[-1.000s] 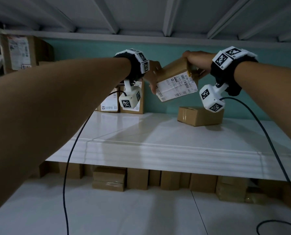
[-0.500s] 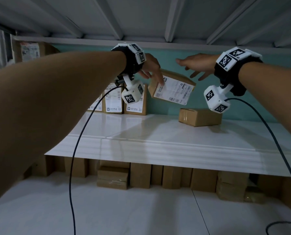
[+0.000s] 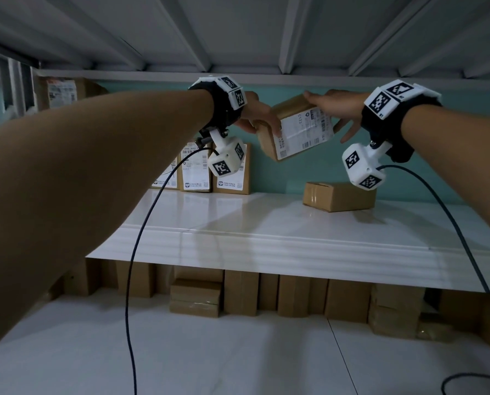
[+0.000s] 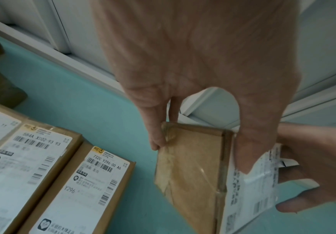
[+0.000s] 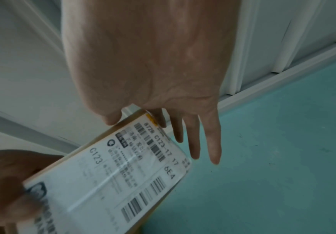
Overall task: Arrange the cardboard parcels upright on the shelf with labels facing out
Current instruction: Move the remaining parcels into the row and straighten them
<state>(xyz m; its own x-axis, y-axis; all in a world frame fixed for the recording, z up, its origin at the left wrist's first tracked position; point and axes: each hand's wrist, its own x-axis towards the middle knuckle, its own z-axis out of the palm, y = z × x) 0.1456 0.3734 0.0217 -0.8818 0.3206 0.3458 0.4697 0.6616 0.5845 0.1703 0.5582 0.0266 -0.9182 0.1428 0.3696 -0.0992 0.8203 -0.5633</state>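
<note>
A tilted cardboard parcel (image 3: 296, 129) with a white label toward me hangs in the air above the white shelf (image 3: 238, 232). My left hand (image 3: 266, 124) pinches its left end, thumb on the label (image 4: 251, 186) and fingers on the back. My right hand (image 3: 332, 109) lies on the parcel's upper right edge; in the right wrist view its thumb touches the top edge and its straight fingers (image 5: 195, 142) reach past the far end. Three labelled parcels (image 3: 198, 172) stand upright at the back left. A plain box (image 3: 339, 196) lies flat at the back right.
A teal wall (image 3: 280, 178) backs the shelf, and white ribs of the shelf above run overhead. Several boxes (image 3: 238, 292) stand on the lower level. One more labelled parcel (image 3: 64, 92) sits at the upper left. Black cables (image 3: 141, 238) hang from both wrists.
My right hand came off the parcel half a second ago and now lies on its upper edge again. The parcel has been turned in my left hand, its right end now higher.
</note>
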